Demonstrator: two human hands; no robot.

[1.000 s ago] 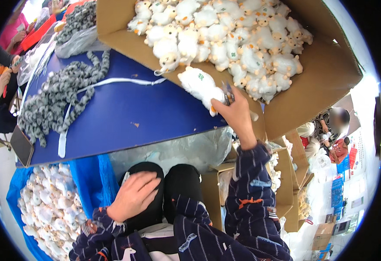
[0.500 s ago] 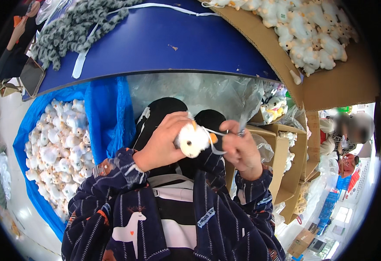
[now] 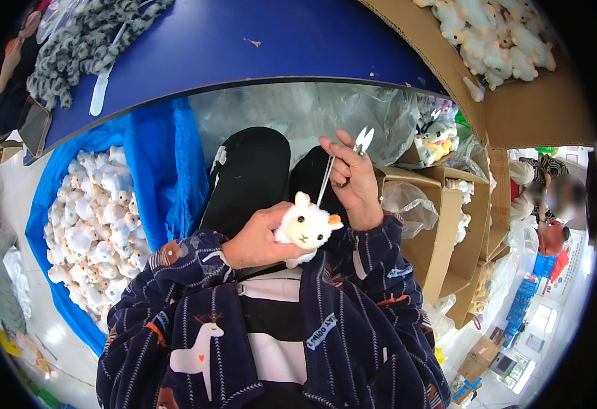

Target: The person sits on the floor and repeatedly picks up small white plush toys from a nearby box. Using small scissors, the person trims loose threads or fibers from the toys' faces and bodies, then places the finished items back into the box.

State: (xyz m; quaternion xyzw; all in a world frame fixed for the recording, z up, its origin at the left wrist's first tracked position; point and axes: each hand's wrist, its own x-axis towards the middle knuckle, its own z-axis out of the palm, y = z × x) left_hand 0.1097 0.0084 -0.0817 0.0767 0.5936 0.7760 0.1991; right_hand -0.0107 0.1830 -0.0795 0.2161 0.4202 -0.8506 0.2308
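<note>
A small white plush lamb [image 3: 304, 230] with orange-lined ears and dark eyes sits above my lap, its face turned up. My left hand [image 3: 257, 237] is closed round its body from the left side. From the top of its head a pale cord [image 3: 325, 181] runs taut up to my right hand [image 3: 354, 178], where the fingers pinch its upper end. Small thread snips [image 3: 363, 141] also rest in my right hand, their bright blades pointing up past the fingers. The snips' handle is mostly hidden in the palm.
A blue sack [image 3: 169, 177] full of white plush toys stands at the left. Ahead is a blue table [image 3: 244, 58] with grey curly plush material [image 3: 84, 51]. Cardboard boxes [image 3: 429, 252] stand at the right; another box [image 3: 540, 119] holds white plush toys. People are at the far sides.
My right hand has risen, drawing the cord upward from the lamb's head. The lamb has turned its face upright toward me and sits slightly lower. My view has shifted slightly.
</note>
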